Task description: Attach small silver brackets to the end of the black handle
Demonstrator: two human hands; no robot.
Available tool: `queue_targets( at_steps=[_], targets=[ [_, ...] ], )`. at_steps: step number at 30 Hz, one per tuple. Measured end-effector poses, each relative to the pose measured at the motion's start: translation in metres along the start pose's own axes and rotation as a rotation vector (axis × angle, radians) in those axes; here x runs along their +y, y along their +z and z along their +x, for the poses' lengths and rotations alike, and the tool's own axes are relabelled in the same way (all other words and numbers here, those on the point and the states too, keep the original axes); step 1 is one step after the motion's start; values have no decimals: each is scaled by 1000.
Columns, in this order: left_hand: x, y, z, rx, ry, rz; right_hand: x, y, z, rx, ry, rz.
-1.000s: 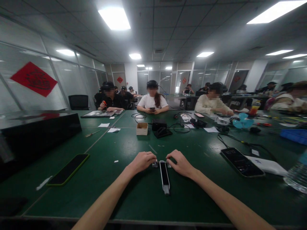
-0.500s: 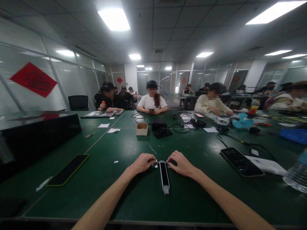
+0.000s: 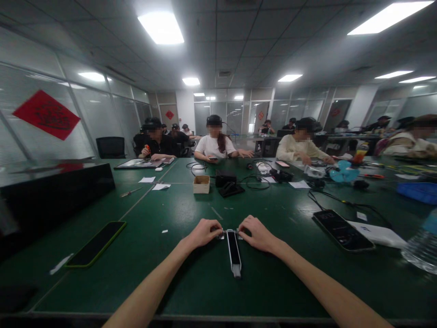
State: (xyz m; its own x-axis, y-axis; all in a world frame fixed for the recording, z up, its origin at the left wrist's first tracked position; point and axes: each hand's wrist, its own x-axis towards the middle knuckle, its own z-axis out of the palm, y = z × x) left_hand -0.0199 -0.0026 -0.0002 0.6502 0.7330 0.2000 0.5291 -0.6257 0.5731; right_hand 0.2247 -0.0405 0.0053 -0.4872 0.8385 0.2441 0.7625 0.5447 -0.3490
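A slim, bar-shaped device (image 3: 234,253) with a black face, white frame and grey end lies on the green table in front of me. Small shiny pieces stick out on both sides of its far end. On the left one, my left hand (image 3: 205,232) is closed, thumb and fingers pinched together. My right hand (image 3: 256,233) pinches the piece on the other side, its knuckles raised. Fingertips cover much of these pieces, so their exact kind is unclear.
A phone with a green edge (image 3: 96,244) lies left; another phone (image 3: 343,231) and a plastic bottle (image 3: 421,243) are right. Ahead stand a small box (image 3: 201,184) and black devices with cables (image 3: 229,184). A blue fan (image 3: 344,171) is farther right. People sit across the table.
My hands and the device stay nearly in place. Across the table, the person in the white shirt has stretched one arm out toward the right. The view has shifted very slightly.
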Motion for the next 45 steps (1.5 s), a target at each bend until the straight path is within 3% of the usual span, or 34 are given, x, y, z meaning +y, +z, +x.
queue_targets(
  at_steps=[18, 21, 27, 32, 37, 41, 45],
  targets=[
    [-1, 7, 0, 9, 49, 112, 6, 3, 0, -9, -21, 22],
    [-2, 7, 1, 10, 60, 107, 12, -4, 1, -7, -45, -3],
    [2, 5, -1, 29, 119, 175, 42, -30, -5, 123, 11, -117],
    [5, 5, -3, 34, 139, 271, 60, -41, -14, -51, 138, -90],
    [4, 5, -2, 32, 118, 317, 58, -38, -14, -221, 252, -41],
    [6, 4, -2, 27, 114, 312, 56, -33, -13, -224, 236, -59],
    [8, 4, -3, 18, 103, 309, 55, -28, -12, -122, 157, 4]
  ],
)
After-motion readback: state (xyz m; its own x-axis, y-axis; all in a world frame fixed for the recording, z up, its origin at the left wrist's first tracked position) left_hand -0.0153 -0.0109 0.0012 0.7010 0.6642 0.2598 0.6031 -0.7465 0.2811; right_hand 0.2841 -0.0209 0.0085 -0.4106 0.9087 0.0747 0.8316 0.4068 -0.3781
